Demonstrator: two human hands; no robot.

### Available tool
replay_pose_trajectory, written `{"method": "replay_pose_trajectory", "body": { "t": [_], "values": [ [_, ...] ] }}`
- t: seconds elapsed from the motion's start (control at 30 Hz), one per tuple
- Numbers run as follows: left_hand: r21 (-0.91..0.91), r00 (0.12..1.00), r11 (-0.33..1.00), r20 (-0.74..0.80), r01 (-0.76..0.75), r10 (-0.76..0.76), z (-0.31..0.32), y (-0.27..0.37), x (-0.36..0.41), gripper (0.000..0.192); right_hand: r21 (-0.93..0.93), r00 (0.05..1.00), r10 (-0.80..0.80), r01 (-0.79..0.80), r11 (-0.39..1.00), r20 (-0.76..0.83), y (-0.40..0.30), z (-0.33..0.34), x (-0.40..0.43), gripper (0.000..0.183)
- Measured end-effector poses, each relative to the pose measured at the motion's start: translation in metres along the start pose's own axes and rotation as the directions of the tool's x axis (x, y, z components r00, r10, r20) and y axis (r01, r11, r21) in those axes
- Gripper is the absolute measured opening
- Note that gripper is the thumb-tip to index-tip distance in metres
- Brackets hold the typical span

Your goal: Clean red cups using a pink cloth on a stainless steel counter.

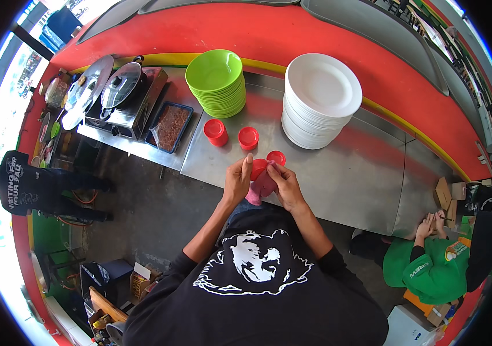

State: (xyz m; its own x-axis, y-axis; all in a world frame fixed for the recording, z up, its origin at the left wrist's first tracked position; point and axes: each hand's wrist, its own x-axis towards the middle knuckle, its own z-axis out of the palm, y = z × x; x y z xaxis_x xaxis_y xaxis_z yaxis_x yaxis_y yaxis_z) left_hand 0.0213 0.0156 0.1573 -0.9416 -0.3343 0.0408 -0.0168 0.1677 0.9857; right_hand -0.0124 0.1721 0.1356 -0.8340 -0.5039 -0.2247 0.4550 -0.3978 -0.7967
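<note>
My left hand [238, 181] grips a small red bowl [258, 168] from its left side, thumb up along the rim. A pink cloth [264, 185] is pinched in my right hand [287, 184]; it lies against the bowl and hangs down in front of it. Part of the bowl is hidden by the cloth. Just beyond my hands, another red bowl [276, 158] stands on the steel counter [336, 181]. Farther back are a red bowl or short stack [248, 137] and a taller red stack [216, 132].
Behind these rise a stack of green bowls [216, 82] and one of white plates [319, 99]. Leftward are a blue tray of brown food [170, 127] and a lidded pan [121, 86] on a stove. One person [432, 268] works at right; another [33, 184] stands at left.
</note>
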Motion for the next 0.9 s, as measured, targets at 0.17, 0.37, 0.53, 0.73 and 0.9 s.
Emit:
{"method": "replay_pose_trajectory", "body": {
  "t": [0.17, 0.37, 0.53, 0.73, 0.9],
  "values": [
    [0.212, 0.982, 0.959, 0.078, -0.186, 0.173, 0.003, -0.013, -0.006, 0.042, 0.011, 0.998, -0.039, 0.040, 0.999, -0.047, -0.004, 0.000, -0.003, 0.031],
    [-0.231, 0.870, 0.859, 0.316, 0.458, -0.378, 0.007, -0.006, -0.011, 0.040, -0.093, 0.990, -0.121, 0.115, 0.989, -0.069, -0.006, -0.016, -0.004, 0.032],
    [-0.410, 0.929, 0.850, 0.298, 0.330, -0.217, 0.013, -0.005, -0.013, 0.054, -0.073, 0.992, -0.055, 0.047, 0.996, -0.110, -0.006, -0.028, -0.008, 0.037],
    [-0.070, 0.949, 0.997, 0.311, -0.026, 0.047, 0.023, -0.037, -0.013, 0.073, -0.177, 0.990, -0.031, 0.007, 0.984, -0.136, 0.007, -0.056, -0.012, 0.039],
    [0.070, 0.920, 0.986, 0.375, -0.153, 0.116, 0.032, -0.063, -0.008, 0.073, -0.271, 0.975, -0.016, -0.046, 0.961, -0.221, 0.020, -0.070, -0.008, 0.034]
  ]
}}
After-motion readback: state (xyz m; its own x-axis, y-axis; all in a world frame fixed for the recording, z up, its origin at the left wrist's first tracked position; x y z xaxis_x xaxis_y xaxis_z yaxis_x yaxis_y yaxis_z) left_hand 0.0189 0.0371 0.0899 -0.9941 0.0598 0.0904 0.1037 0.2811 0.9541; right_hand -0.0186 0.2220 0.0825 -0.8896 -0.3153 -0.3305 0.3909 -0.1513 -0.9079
